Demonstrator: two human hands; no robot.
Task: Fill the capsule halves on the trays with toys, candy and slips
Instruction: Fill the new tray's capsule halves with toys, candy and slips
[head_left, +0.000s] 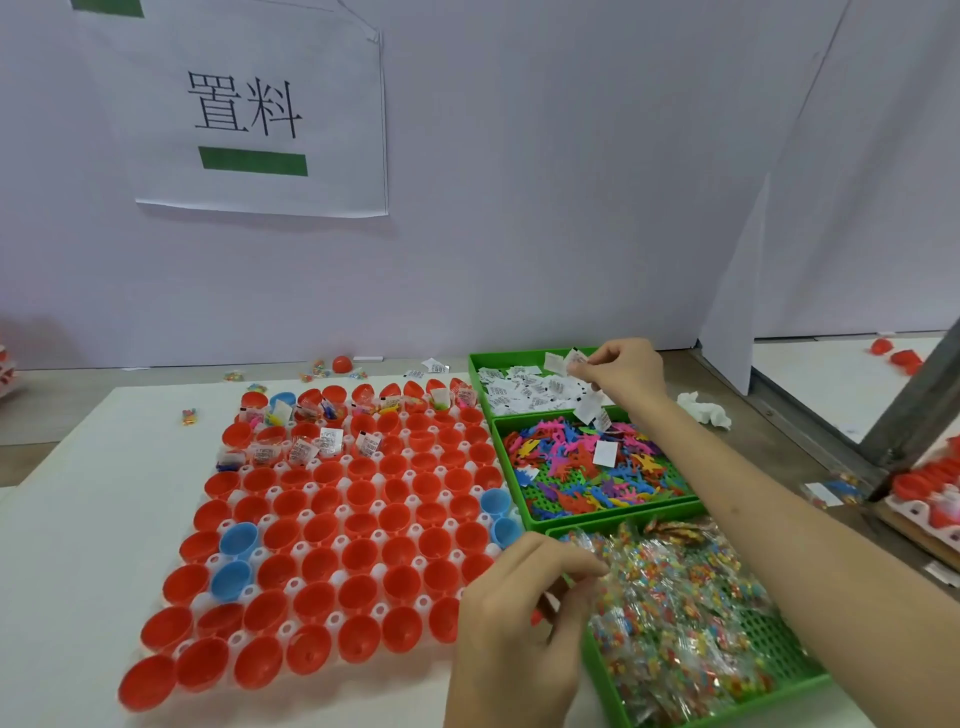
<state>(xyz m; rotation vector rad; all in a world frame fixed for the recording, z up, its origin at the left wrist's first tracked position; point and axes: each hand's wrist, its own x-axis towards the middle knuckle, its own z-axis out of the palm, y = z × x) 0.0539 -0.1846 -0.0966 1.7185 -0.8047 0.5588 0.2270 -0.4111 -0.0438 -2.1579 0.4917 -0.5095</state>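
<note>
- White wall (519, 234) with a paper sign (249, 114) stands behind the worktop (78, 519).
- Red and blue capsule halves (358, 561) sit in the tray (335, 619); only the far rows are filled.
- Right hand (628, 371) pinches slips (574, 359) with its fingers (597, 358) over the far green bin (475, 364).
- Left hand (519, 613) curls its fingers by the candy (675, 613); what it holds is too hidden to tell.

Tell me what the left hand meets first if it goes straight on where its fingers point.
The left hand would likely meet the candy packets in the nearest green tray first, though depth is unclear.
</note>
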